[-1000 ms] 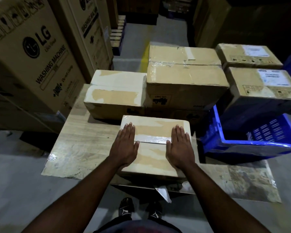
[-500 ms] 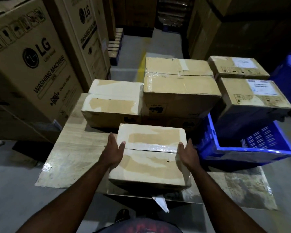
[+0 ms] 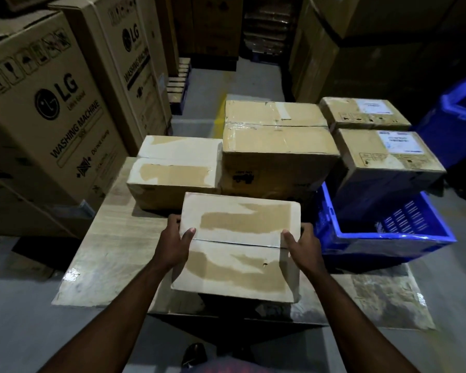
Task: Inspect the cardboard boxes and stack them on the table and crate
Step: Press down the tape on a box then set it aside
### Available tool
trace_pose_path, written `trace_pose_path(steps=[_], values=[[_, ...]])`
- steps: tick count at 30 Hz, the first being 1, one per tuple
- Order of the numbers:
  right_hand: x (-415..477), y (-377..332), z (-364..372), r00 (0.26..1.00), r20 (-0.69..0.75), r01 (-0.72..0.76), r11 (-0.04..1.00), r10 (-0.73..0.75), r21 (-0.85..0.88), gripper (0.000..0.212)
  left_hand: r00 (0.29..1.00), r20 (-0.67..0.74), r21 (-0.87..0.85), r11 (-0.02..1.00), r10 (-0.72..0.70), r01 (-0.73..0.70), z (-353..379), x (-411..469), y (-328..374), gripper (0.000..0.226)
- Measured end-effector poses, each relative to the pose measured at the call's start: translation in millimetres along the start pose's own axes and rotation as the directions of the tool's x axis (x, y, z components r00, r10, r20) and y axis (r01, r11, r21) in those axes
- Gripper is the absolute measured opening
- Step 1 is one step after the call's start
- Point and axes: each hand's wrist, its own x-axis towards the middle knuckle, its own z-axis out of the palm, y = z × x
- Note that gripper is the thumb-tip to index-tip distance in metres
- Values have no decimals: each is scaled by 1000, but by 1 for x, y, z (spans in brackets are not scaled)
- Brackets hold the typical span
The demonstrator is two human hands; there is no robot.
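You hold the cardboard box [image 3: 240,246] by its two short sides over the near edge of the tabletop [image 3: 111,254]. Your left hand [image 3: 172,243] clasps the left side with the thumb laid on the top face. Your right hand [image 3: 304,246] clasps the right side the same way, its fingers [image 3: 307,227] curled round the far corner. The box top is pale, with brown patches and a seam running across its middle. A dark shadow lies under its near edge; whether its far edge touches the tabletop cannot be told.

Behind it, on the tabletop, a pale taped box [image 3: 172,170] lies at the left. Just beside that stands a taller stack topped by a wide brown box [image 3: 277,146].

To your right, the blue crate [image 3: 388,238] stands close against the tabletop. A labelled box [image 3: 388,157] sits in its far part, rising well above the rim; the near part shows a slotted blue wall. A second labelled box [image 3: 363,113] lies behind the first; what carries it is hidden.

Tall washing machine cartons [image 3: 51,103] line the left.
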Motion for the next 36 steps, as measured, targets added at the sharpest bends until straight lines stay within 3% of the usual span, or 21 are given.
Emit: trace_pose_path(steps=[4, 11, 22, 29, 31, 34, 36], values=[[-22, 0, -1, 995, -59, 85, 996, -84, 6, 29, 999, -38, -66, 998, 13, -16, -7, -18, -3, 35], [-64, 22, 6, 968, -150, 220, 970, -203, 106, 31, 979, -186, -32, 995, 82, -89, -10, -56, -13, 35], [-81, 38, 16, 947, -192, 269, 962, -257, 38, 34, 963, -264, -31, 997, 58, -69, -13, -73, -15, 30], [-88, 61, 30, 983, -112, 144, 989, -146, -23, 33, 994, -92, -24, 999, -51, 49, -11, -78, -46, 30], [-93, 52, 26, 986, -109, 127, 991, -122, 34, 24, 998, -53, -4, 1000, -31, 31, -16, -77, -45, 29], [-93, 29, 16, 977, -181, 155, 956, -112, 248, 35, 998, -11, 141, 989, 55, -53, -35, -65, -40, 37], [-84, 11, 11, 948, -262, 253, 927, -181, 278, 42, 992, -74, 167, 982, 107, -93, -49, -53, -30, 45]])
